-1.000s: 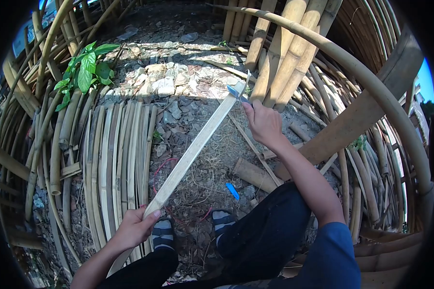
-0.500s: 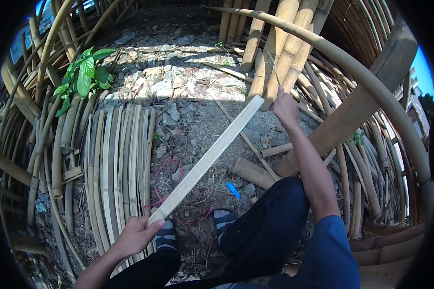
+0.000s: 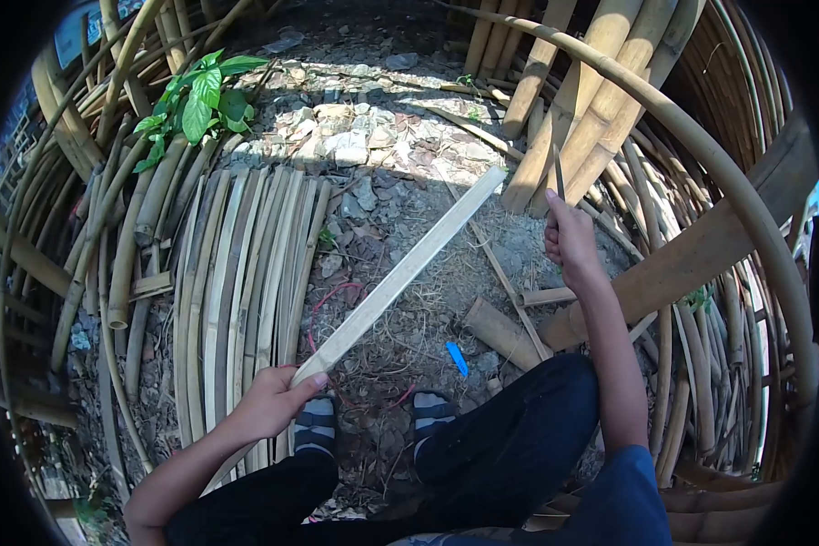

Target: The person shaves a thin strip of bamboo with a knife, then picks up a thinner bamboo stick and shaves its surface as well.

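My left hand (image 3: 271, 402) is closed around the near end of a pale, flat bamboo strip (image 3: 409, 268), thumb on top. The strip slants up and away to the right, its far end in the air short of my right hand (image 3: 573, 238). That hand is wrapped round a knife (image 3: 558, 173), whose narrow dark blade points upward; the handle is hidden in my fingers. The blade stands apart from the strip, in front of leaning bamboo poles (image 3: 596, 109). Below my left hand lies a row of split bamboo strips (image 3: 246, 264).
A curved bamboo pole (image 3: 682, 109) arches across the right side. A thick bamboo piece (image 3: 673, 264) slants beside my right forearm. On the ground lie a short bamboo piece (image 3: 505, 335), a blue object (image 3: 457, 358) and red string (image 3: 317, 318). A leafy plant (image 3: 200, 100) grows at left.
The view has shifted, so the surroundings sit further right. My right hand has turned, with the knife blade now more upright and further from the strip's end. My left hand still grips the strip.
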Available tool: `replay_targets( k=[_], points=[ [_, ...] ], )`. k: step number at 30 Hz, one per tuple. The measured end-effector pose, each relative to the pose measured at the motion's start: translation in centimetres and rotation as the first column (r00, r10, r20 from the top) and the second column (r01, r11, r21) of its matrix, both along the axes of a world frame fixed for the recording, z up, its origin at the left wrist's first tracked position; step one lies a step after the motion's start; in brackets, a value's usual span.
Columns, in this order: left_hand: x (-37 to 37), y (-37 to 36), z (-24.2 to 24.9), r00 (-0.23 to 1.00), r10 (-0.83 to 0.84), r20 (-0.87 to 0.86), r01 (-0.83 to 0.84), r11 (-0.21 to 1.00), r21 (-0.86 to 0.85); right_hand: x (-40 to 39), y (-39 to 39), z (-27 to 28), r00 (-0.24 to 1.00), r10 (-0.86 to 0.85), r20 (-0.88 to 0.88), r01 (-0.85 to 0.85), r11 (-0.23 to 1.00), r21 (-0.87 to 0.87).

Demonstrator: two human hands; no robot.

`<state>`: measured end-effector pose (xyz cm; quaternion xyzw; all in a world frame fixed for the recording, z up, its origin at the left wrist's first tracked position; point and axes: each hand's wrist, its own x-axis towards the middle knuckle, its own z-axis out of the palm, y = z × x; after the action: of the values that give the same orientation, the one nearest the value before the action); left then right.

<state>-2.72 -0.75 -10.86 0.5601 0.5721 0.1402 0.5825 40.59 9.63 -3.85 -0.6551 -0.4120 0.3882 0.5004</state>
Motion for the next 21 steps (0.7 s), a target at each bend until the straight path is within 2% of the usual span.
replay_targets(
  k=[2, 4, 6, 8, 10, 12, 13, 14, 16, 17, 18, 20, 21],
  points=[
    [0.2, 0.7, 0.4, 1.000, -0.006, 0.008, 0.006, 1.000, 0.013, -2.2, -0.4, 0.5, 1.000, 0.029, 0.007, -0.029, 0.998, 0.057],
    [0.8, 1.2, 1.0, 0.998, -0.039, -0.055, 0.043, 0.996, 0.082, -4.2, -1.2, 1.4, 0.995, 0.100, -0.016, -0.097, 0.989, 0.115],
    [1.3, 1.4, 1.4, 1.000, -0.002, -0.017, 0.004, 0.992, 0.126, -6.1, -2.2, 2.0, 0.984, 0.162, -0.076, -0.152, 0.980, 0.125],
    [1.7, 1.9, 1.8, 0.997, -0.047, -0.065, 0.061, 0.969, 0.241, -8.8, -3.4, 2.5, 0.970, 0.214, -0.112, -0.202, 0.973, 0.112],
    [2.5, 2.1, 3.3, 0.998, -0.036, -0.048, 0.047, 0.963, 0.264, -11.4, -4.4, 2.4, 0.978, 0.197, -0.065, -0.187, 0.973, 0.138],
    [2.9, 2.3, 4.4, 0.994, -0.056, -0.090, 0.085, 0.931, 0.354, -12.1, -4.7, 1.1, 0.979, 0.059, 0.195, -0.125, 0.929, 0.348],
    [3.1, 2.4, 4.6, 0.995, -0.055, -0.086, 0.082, 0.929, 0.361, -12.1, -4.6, 0.9, 0.976, 0.060, 0.208, -0.136, 0.919, 0.370],
    [3.2, 2.5, 4.6, 0.988, -0.062, -0.140, 0.115, 0.904, 0.413, -12.3, -5.1, 1.2, 0.975, 0.060, 0.213, -0.139, 0.916, 0.377],
    [3.3, 2.6, 5.2, 0.980, -0.057, -0.190, 0.142, 0.869, 0.474, -13.9, -6.7, 2.8, 0.993, 0.089, 0.073, -0.104, 0.966, 0.236],
    [3.3, 2.6, 5.5, 0.977, -0.056, -0.206, 0.154, 0.855, 0.496, -13.7, -7.3, 2.8, 0.982, 0.135, 0.133, -0.155, 0.976, 0.151],
    [3.5, 2.5, 5.8, 0.974, -0.057, -0.221, 0.166, 0.841, 0.514, -13.5, -8.0, 2.0, 0.981, 0.136, 0.141, -0.158, 0.975, 0.159],
    [3.7, 2.4, 6.1, 0.981, -0.045, -0.187, 0.145, 0.811, 0.566, -13.0, -8.9, 0.1, 0.940, 0.297, 0.168, -0.335, 0.898, 0.286],
    [3.9, 2.4, 6.1, 0.987, -0.039, -0.157, 0.128, 0.784, 0.608, -13.3, -9.3, 0.1, 0.940, 0.293, 0.172, -0.332, 0.899, 0.285]
  ],
)
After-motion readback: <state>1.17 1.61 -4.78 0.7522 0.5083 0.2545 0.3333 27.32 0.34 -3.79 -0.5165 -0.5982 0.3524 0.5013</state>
